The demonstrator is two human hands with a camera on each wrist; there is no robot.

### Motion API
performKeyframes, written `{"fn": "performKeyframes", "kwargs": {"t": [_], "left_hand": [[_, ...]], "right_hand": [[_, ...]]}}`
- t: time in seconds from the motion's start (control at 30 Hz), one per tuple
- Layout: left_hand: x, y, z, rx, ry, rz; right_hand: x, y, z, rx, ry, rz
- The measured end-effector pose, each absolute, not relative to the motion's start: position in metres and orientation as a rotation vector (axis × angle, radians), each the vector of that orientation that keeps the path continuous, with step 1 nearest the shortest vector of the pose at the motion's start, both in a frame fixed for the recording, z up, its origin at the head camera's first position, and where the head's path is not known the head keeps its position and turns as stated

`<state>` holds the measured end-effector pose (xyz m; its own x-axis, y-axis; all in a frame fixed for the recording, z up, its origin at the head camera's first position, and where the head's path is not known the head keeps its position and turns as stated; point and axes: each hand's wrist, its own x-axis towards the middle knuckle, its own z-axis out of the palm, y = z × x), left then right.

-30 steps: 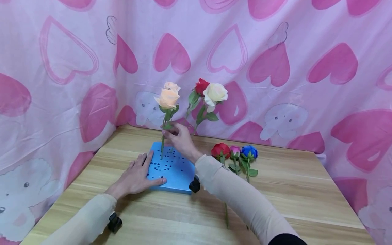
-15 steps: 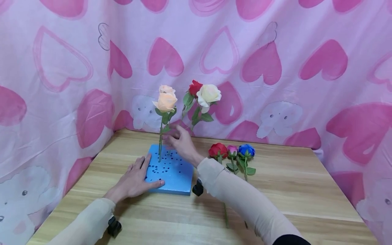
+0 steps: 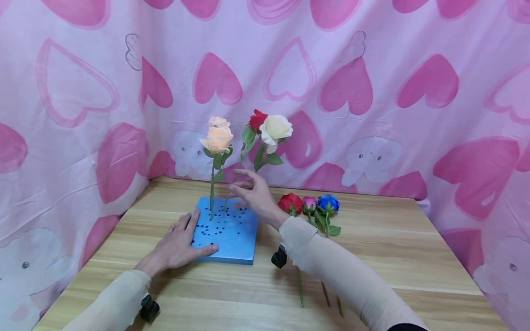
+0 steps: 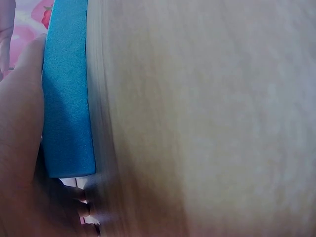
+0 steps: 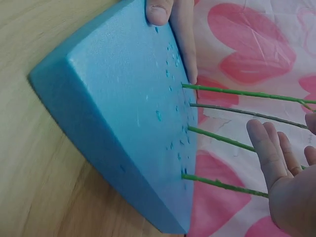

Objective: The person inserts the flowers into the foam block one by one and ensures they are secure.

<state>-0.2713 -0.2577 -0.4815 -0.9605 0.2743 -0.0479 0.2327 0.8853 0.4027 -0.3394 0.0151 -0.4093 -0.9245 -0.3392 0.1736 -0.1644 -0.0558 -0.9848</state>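
Observation:
A blue foam block dotted with small holes lies on the table. My left hand rests on its left side, thumb on the top face and fingers straight along the edge. Two peach roses stand in the block, one behind the other. Behind my right hand rise a red rose and a white rose. That hand hovers over the block with fingers apart, holding nothing. Several green stems stick out of the holes in the right wrist view; the hand hides parts of some.
To the right of the block lie a red flower, a pink one and a blue one, stems toward the front. My right forearm passes over their stems. A pink heart-patterned curtain hangs behind the wooden table.
My right hand has let go of the rear peach rose's stem and moved a little right, its fingers spreading. The left hand has stayed on the block. The head view has shifted slightly.

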Motion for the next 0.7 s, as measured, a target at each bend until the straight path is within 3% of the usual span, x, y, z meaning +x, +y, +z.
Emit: {"fn": "performKeyframes", "kwargs": {"t": [0.7], "left_hand": [[-0.269, -0.258, -0.48, 0.424, 2.953, 0.611]], "right_hand": [[-0.312, 0.087, -0.394, -0.52, 2.046, -2.108]]}}
